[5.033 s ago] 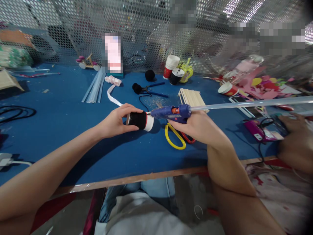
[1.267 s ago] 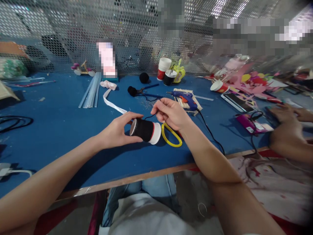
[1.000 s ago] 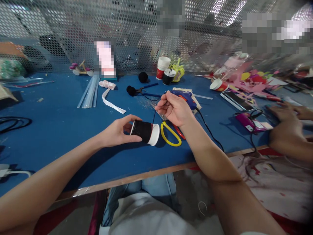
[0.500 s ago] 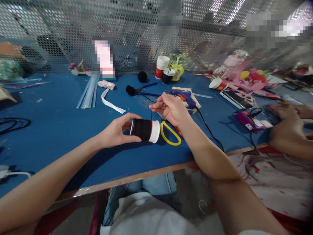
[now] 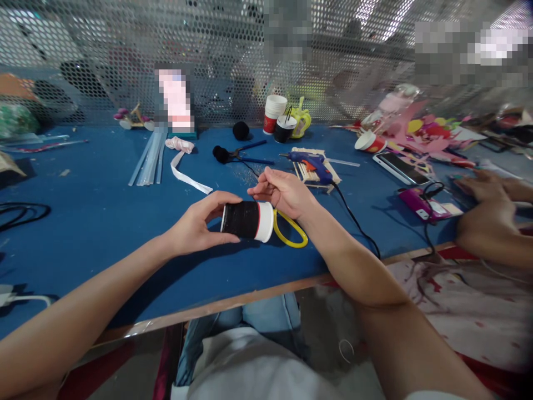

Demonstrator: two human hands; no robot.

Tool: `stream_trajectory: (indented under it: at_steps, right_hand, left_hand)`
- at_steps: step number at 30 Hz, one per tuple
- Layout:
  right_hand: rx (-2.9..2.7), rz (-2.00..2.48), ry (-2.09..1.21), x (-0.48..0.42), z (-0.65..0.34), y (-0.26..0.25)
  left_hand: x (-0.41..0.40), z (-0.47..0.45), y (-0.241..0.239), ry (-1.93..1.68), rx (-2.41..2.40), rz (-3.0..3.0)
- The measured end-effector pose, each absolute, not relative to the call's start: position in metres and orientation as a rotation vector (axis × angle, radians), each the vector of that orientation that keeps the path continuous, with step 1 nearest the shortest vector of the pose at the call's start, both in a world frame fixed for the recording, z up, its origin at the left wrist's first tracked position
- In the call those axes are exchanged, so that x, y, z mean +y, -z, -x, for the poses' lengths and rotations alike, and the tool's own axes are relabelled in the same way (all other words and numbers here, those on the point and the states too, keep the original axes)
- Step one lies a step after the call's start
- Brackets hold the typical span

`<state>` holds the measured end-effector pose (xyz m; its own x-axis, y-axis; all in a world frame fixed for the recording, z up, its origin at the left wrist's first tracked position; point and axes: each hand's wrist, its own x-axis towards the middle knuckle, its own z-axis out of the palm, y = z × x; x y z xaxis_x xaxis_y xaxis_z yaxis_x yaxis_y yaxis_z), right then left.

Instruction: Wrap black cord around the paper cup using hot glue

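A paper cup [image 5: 245, 220] lies on its side in my left hand [image 5: 194, 225], fingers above and thumb below. Black yarn is wound around most of it; a red band and the white rim end show on the right. Just above the rim end, my right hand [image 5: 287, 191] is closed with fingertips together on the strand of black yarn [image 5: 253, 168], though the exact pinch is hidden. Past the cup, a yellow scissor handle [image 5: 300, 242] rests under my right wrist, its blades covered.
Farther back lie pliers [image 5: 250, 147], black yarn balls [image 5: 240, 131], stacked cups [image 5: 275, 111] and white ribbon [image 5: 187, 176]. A blue glue gun [image 5: 314, 165] rests on a stick frame, its cord running to the table edge. A co-worker's arm [image 5: 491, 216] is at right, near a phone [image 5: 402, 168].
My right hand has shifted slightly left and down, closer to the cup, covering more of the scissors. My left hand and the cup stay almost in place.
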<state>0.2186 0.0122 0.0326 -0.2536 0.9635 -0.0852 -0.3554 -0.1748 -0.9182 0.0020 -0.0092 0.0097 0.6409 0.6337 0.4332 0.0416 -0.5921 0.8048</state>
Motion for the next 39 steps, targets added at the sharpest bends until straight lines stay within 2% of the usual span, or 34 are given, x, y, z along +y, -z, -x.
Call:
stream_trajectory:
  at_steps: [20,26,31,34,39]
  right_hand:
    - [-0.815,0.972,-1.716,0.017,-0.216,-0.027]
    - [-1.018,1.038,-1.798,0.019,-0.215,-0.017]
    - [-1.454,1.313,-1.455,0.015,-0.219,-0.017]
    - [-1.542,1.259,-1.282,0.011,-0.22,-0.021]
    - [-1.451,1.079,-1.279,0.004,-0.217,-0.029]
  left_hand:
    - [-0.013,-0.007,-0.005,-1.077,0.526,-2.061]
    - [-0.011,-0.009,-0.01,-1.13,0.669,-1.77]
    - [0.0,-0.008,-0.008,-1.284,0.819,-1.485]
    - [0.003,-0.007,-0.004,-1.289,0.885,-1.477]
    - [-0.003,-0.007,-0.003,-1.14,0.911,-1.69]
